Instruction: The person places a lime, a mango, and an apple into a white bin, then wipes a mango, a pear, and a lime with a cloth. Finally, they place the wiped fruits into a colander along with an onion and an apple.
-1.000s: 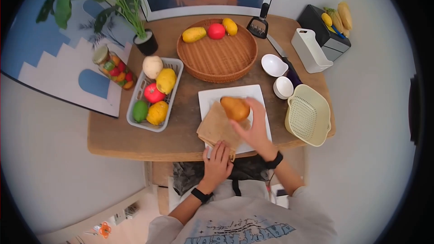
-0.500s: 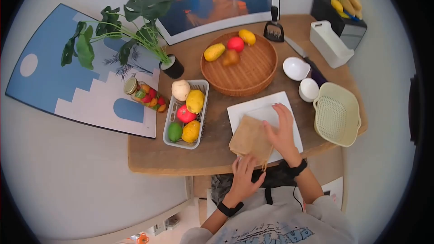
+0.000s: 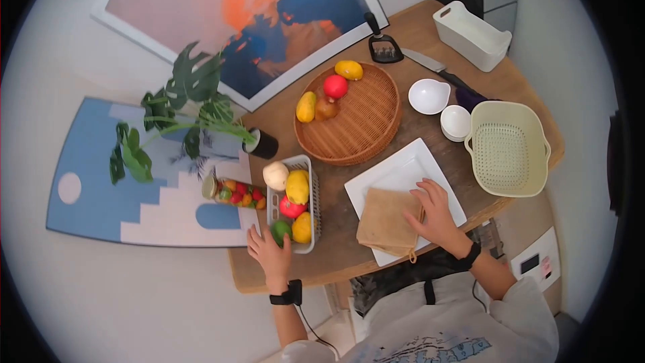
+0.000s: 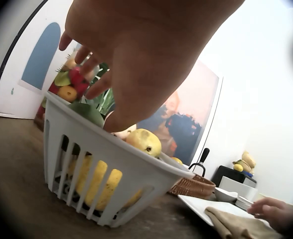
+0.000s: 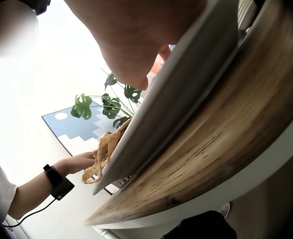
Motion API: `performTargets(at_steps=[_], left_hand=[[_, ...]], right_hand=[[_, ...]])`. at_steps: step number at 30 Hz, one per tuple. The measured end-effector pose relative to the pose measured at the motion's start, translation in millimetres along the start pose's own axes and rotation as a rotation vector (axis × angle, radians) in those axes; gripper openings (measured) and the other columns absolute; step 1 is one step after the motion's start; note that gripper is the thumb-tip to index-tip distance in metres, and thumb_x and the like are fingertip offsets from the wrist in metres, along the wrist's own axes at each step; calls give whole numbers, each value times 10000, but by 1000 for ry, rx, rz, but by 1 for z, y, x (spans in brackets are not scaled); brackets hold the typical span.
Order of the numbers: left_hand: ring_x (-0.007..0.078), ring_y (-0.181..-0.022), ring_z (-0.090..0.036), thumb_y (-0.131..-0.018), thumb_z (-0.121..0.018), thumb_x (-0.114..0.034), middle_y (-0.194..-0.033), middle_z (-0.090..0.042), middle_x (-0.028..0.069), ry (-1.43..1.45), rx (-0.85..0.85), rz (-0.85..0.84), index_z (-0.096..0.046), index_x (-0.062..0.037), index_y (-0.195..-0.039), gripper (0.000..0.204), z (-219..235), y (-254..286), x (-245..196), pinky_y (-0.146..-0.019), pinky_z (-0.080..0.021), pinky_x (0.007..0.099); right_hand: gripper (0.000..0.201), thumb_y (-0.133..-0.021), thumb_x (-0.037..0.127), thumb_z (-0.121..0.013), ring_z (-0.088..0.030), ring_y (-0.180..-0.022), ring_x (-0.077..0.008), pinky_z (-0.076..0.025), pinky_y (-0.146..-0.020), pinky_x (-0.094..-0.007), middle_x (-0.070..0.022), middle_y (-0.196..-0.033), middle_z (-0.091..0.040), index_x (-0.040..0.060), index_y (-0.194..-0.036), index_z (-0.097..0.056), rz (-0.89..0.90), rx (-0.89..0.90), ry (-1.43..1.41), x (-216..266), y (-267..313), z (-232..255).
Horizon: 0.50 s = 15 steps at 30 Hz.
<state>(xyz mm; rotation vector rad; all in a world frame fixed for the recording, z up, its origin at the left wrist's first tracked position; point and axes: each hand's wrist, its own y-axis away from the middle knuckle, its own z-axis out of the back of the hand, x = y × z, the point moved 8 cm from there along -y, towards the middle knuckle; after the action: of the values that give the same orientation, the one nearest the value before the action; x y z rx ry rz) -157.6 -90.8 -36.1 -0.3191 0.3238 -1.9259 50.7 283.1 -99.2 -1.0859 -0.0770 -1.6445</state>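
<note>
In the head view my left hand reaches over the near end of a grey slotted basket, fingers spread around a green fruit. Seen from the left wrist, the thumb hangs on the near side of the green fruit, with the other fingers beyond it. The basket also holds a yellow fruit, a red one and others. My right hand lies with relaxed fingers at the right edge of a folded brown cloth, which sits on a square white plate.
A round wicker tray holds a brown pear and several other fruits. White bowls, a knife and a pale yellow colander stand right. A jar and potted plant flank the basket's left side.
The pear left the plate beside my right hand and now lies in the wicker tray. My left hand moved from the cloth to the basket. The head view has turned and shifted.
</note>
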Motion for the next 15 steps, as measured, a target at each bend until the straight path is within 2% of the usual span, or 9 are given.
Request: performTargets(at_steps=[2, 5, 8, 15], left_hand=[[466, -1475, -326, -861, -784, -357, -1541, -416, 280, -17, 59, -11, -587, -5, -1339, 626, -15, 3, 3, -1142, -290, 626], [452, -1485, -311, -845, -805, -427, -1550, -405, 264, 21, 80, 25, -627, -17, -1330, 659, -22, -1, 5, -1148, -283, 620], [446, -1492, -299, -849, -804, -420, -1555, -405, 255, 19, 102, 47, -642, 4, -1301, 640, -21, -7, 3, -1152, -277, 623], [447, -1482, -329, -868, -806, -395, -1519, -451, 257, 65, 2, 120, -629, 54, -1271, 629, -27, 0, 11, -1135, -296, 628]], right_hand=[[513, -824, 241, -831, -462, -1365, -442, -368, -1130, -547, -208, -1374, -546, 13, -1243, -640, -8, -12, -13, -2, 1, -2], [488, -823, 251, -830, -458, -1367, -440, -370, -1128, -550, -203, -1369, -545, 12, -1210, -654, -23, -34, -28, -7, 5, 0], [482, -815, 259, -829, -457, -1368, -440, -372, -1127, -552, -203, -1369, -545, 12, -1192, -660, -22, -44, -40, -8, 5, -1], [481, -815, 275, -822, -465, -1366, -449, -389, -1114, -556, -227, -1346, -570, 10, -1188, -673, -12, -46, -61, -7, 7, 1]])
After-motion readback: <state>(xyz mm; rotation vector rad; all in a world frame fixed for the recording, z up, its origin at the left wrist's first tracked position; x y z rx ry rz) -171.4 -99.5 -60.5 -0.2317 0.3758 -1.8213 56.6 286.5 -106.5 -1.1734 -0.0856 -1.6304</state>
